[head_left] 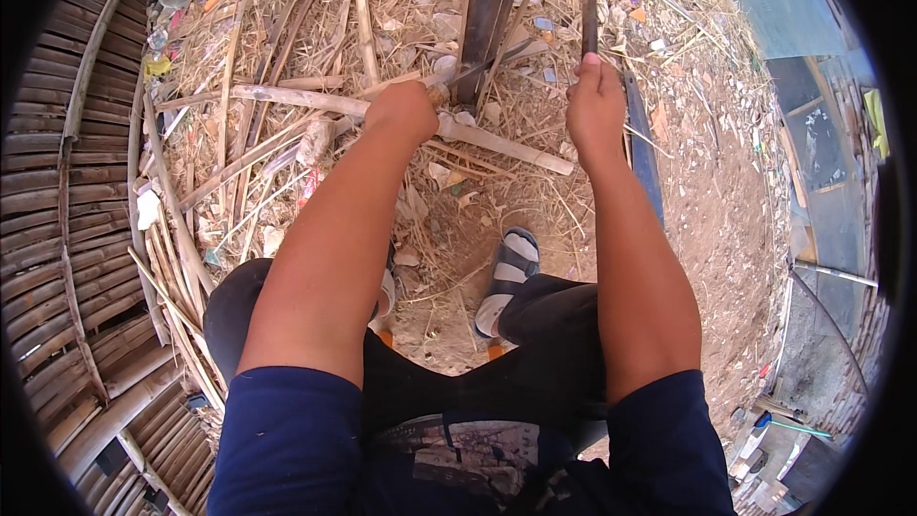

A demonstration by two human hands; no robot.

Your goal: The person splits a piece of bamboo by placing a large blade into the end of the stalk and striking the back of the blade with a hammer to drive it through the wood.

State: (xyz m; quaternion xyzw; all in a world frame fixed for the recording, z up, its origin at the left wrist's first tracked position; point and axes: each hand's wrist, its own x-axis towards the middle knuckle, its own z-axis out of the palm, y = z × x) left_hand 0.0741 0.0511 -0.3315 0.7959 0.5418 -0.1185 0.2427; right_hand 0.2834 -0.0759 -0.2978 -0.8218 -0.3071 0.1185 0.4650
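Observation:
My right hand [596,105] is closed around the handle of a hammer [589,14], whose head points away from me at the top. My left hand [403,115] is a fist over a pale wooden pole [506,147] lying crosswise on the ground. From its thumb side a narrow, dark blade-like tool [487,67] sticks out to the right, past the foot of a dark upright post [489,19]. The grip inside the fist is hidden. The hammer head is apart from both the tool and the post.
Straw, split sticks [363,14] and litter cover the ground ahead. A slatted bamboo wall [72,172] rises on the left. A dark blue flat strip [642,153] lies beside my right wrist. Grey-blue sheets [812,115] stand at the right. My sandalled foot [511,272] is below.

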